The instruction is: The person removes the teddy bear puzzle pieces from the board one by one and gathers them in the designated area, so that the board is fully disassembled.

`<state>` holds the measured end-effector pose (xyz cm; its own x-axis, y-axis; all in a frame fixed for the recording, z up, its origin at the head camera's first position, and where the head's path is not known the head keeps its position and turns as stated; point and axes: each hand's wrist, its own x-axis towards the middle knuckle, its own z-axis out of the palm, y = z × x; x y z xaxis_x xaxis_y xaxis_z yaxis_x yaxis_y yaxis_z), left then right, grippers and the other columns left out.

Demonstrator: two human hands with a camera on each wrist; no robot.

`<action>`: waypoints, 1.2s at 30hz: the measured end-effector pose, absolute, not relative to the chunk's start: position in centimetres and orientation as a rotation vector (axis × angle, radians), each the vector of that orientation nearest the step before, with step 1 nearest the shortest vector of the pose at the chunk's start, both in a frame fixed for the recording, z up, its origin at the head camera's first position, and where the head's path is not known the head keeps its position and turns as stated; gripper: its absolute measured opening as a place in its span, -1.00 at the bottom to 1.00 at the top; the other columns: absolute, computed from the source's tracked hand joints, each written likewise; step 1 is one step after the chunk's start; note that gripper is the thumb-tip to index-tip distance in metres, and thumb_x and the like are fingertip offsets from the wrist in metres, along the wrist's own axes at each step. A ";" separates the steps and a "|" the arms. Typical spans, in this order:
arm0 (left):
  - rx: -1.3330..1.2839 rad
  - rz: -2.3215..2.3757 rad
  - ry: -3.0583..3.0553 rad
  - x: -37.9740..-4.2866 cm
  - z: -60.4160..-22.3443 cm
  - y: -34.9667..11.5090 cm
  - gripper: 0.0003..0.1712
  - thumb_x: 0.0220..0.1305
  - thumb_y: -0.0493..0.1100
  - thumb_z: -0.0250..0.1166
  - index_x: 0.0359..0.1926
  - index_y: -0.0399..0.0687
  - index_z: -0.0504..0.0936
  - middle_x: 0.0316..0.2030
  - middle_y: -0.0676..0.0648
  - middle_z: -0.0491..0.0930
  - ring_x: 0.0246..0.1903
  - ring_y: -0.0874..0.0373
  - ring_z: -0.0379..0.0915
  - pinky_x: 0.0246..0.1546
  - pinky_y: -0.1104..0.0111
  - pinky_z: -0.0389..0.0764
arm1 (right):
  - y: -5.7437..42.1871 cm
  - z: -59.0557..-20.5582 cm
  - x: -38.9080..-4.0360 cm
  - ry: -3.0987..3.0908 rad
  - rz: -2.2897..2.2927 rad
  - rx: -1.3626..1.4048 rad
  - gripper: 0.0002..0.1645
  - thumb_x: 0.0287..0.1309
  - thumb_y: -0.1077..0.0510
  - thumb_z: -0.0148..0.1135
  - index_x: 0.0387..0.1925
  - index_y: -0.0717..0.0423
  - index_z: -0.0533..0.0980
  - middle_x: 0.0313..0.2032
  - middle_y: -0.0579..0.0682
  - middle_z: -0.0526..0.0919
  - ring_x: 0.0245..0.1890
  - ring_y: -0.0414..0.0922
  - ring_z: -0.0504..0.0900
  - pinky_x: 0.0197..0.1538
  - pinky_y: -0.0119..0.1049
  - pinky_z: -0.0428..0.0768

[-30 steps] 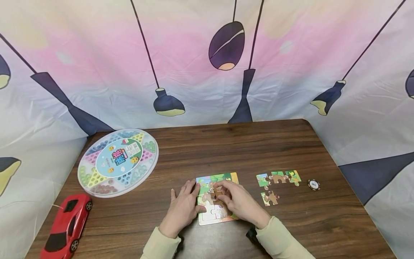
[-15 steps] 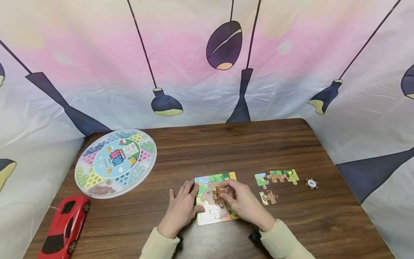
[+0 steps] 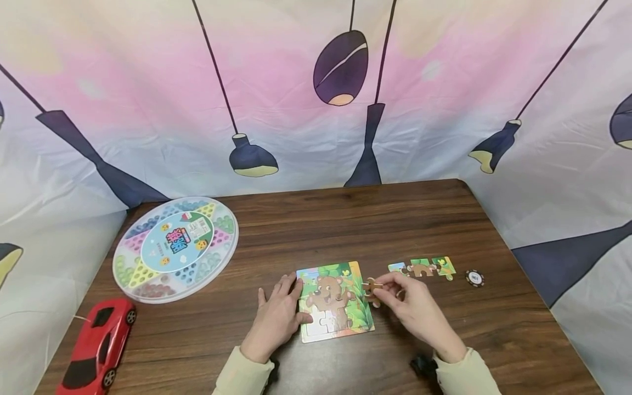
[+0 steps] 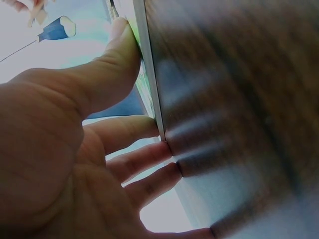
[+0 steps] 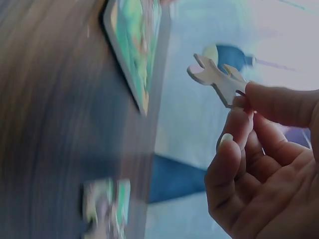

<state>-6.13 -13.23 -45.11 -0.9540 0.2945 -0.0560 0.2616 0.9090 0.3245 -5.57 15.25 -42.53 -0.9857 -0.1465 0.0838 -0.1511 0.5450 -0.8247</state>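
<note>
In the head view a square bear jigsaw board [image 3: 338,333] lies on the table, with a white, shiny patch at its lower left. My left hand [image 3: 275,318] rests at the board's left side, fingers spread, the thumb on its face. From the left wrist view, fingertips [image 4: 162,128] touch the table along the board's edge. Just right of the board, my right hand [image 3: 417,307] pinches a brown puzzle piece [image 3: 372,291] between thumb and fingers. The right wrist view shows this puzzle piece [image 5: 219,82] raised off the table, seen nearly edge-on.
Loose puzzle pieces [image 3: 422,267] lie in a row to the right, partly behind the right hand. Beside them sits a poker chip [image 3: 475,278]. A round marble board game [image 3: 175,249] and a red toy car [image 3: 97,345] stand at the left. Printed cloth hangs behind the table.
My right hand has moved from above the board to its right with the piece, uncovering the bear picture. The left hand has stayed in place. The head view has shifted slightly.
</note>
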 end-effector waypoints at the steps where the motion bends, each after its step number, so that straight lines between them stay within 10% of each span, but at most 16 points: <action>1: 0.433 0.480 2.967 -6.1 -45.1 -13.2 -0.08 0.00 0.16 0.43 0.32 -0.24 0.42 0.38 -0.26 0.22 0.34 -0.23 0.16 0.08 -0.46 0.10 | 15.8 -42.4 -5.5 -2.748 1.457 0.248 -0.89 0.16 0.10 0.37 -0.25 -0.05 0.62 -0.45 -0.20 0.58 -0.48 -0.24 0.51 -0.43 -0.38 0.50; 36: 0.427 0.475 2.962 -6.2 -45.2 -13.2 -0.06 -0.01 0.17 0.43 0.32 -0.25 0.41 0.39 -0.25 0.21 0.35 -0.22 0.15 0.09 -0.45 0.11 | 25.9 -43.4 -5.5 -2.962 1.058 -0.125 -0.67 0.22 -0.04 0.30 -0.18 0.15 0.62 -0.36 -0.07 0.69 -0.41 -0.18 0.58 -0.44 -0.35 0.50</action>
<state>-6.21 -13.24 -45.18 -0.9542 0.2921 -0.0650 0.2571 0.9114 0.3213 -5.55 25.90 -43.35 -0.9969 0.0724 -0.0325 0.0765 0.7710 -0.6322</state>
